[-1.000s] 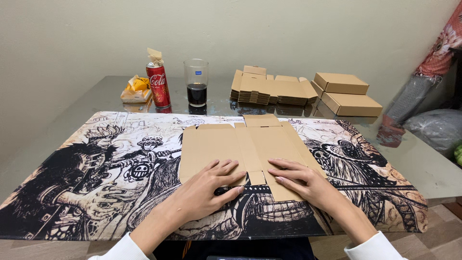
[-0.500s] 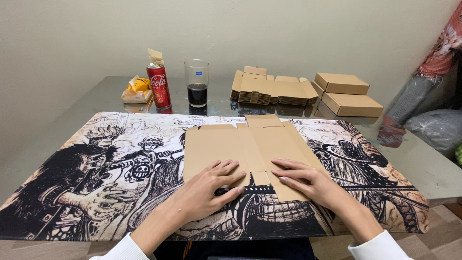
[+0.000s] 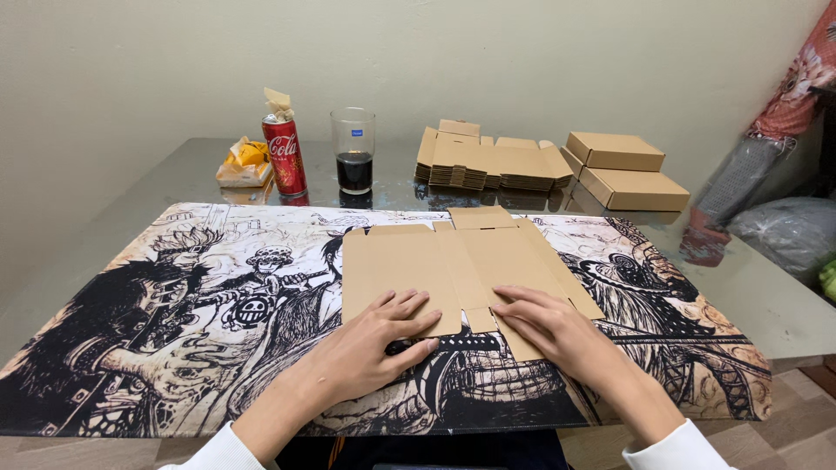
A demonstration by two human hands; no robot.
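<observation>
A flat, unfolded brown cardboard box blank (image 3: pixel 453 261) lies on a black-and-white illustrated desk mat (image 3: pixel 174 305). My left hand (image 3: pixel 370 348) rests palm down with spread fingers, its fingertips on the blank's near left edge. My right hand (image 3: pixel 557 331) lies flat on the blank's near right flap, fingers pointing left. Neither hand grips anything.
At the back of the glass table (image 3: pixel 766 296) stand a red drink can (image 3: pixel 285 155), a glass of dark drink (image 3: pixel 353 150), a yellow snack packet (image 3: pixel 246 162), a stack of flat box blanks (image 3: pixel 488 164) and two folded cardboard boxes (image 3: pixel 623 167). Cloth and a bag sit at right.
Both hands and the cardboard blank stay almost where they were; the fingers have shifted slightly along the blank's near edge.
</observation>
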